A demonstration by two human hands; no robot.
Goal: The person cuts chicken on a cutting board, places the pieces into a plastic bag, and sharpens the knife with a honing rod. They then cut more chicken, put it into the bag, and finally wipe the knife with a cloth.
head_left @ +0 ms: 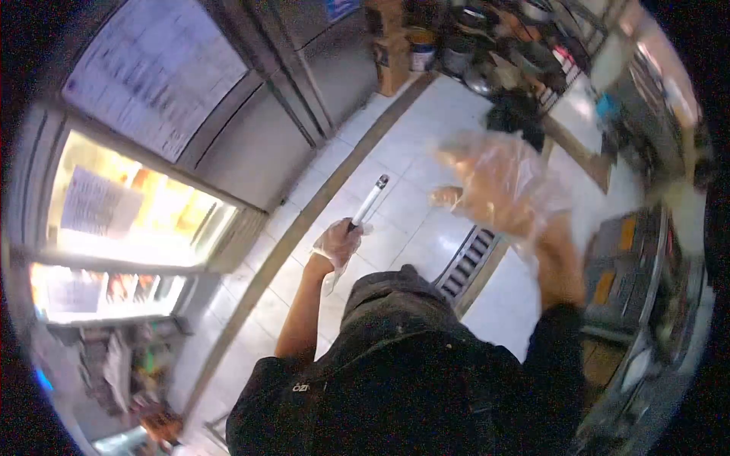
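My left hand point(338, 242), in a clear plastic glove, is closed around the dark handle end of a slim, silver, rod-like tool point(369, 199). The tool points up and away over the tiled floor, and its exact kind I cannot make out. My right hand point(498, 186), also in a loose clear plastic glove, is raised on the right and blurred by motion. Its fingers look stretched out, with the thumb apart, and I see nothing held in it.
White floor tiles point(411, 163) with a dark drain grate point(468, 262) lie below. Lit glass-fronted cabinets point(137, 201) stand left, beside grey doors bearing a large paper sheet point(156, 72). Pots and containers point(487, 57) crowd the far end. Grey boxes point(620, 266) stand right.
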